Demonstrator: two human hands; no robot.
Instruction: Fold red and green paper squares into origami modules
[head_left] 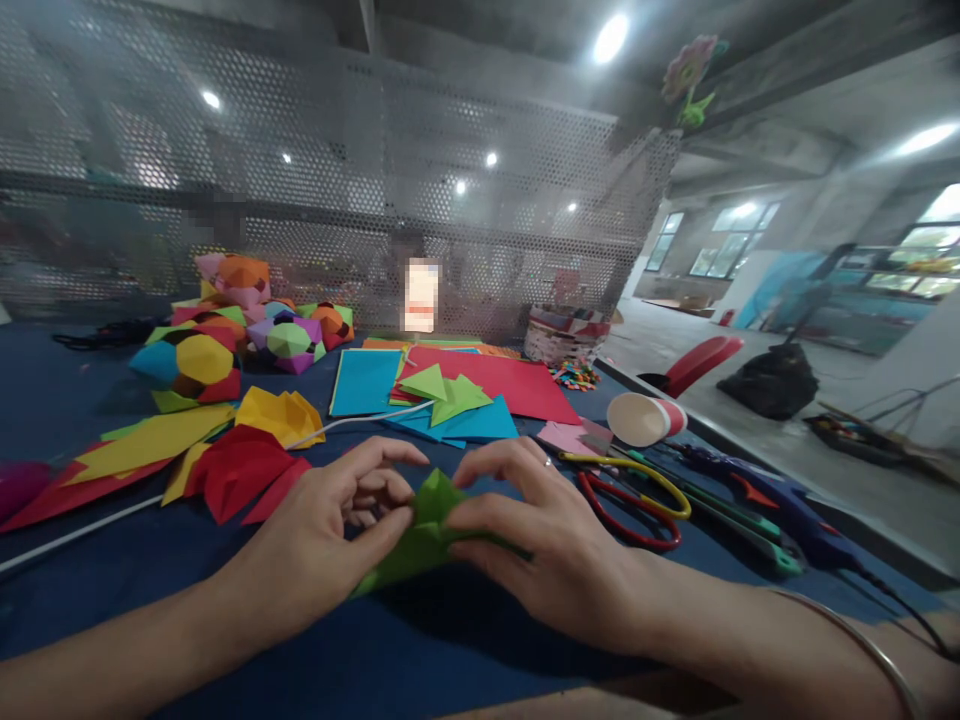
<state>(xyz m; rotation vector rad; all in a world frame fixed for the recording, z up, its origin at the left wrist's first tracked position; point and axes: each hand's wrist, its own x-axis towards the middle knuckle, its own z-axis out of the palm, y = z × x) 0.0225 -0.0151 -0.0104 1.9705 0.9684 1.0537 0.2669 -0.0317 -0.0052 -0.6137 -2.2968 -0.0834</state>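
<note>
A piece of folded green paper (pixel 420 545) is between my two hands, low over the blue tabletop, with a pointed flap standing up in its middle. My left hand (pixel 330 535) pinches its left side between thumb and curled fingers. On the other side, my right hand (pixel 536 525) grips the paper's right part with thumb and fingertips. Just beyond my left hand lie a red folded paper piece (pixel 238 468) and a yellow one (pixel 279 415). Farther off, light green folded pieces (pixel 457 398) rest on red sheets (pixel 502 380) and blue sheets (pixel 366 382).
Finished-looking paper balls (pixel 204 365) are heaped at the back left. To the right lie scissors (pixel 637 500), a glue gun (pixel 780 500), green-handled cutters (pixel 750 535) and a tipped paper cup (pixel 643 418). A white cable (pixel 97 530) crosses the left side; a basket (pixel 566 335) stands behind.
</note>
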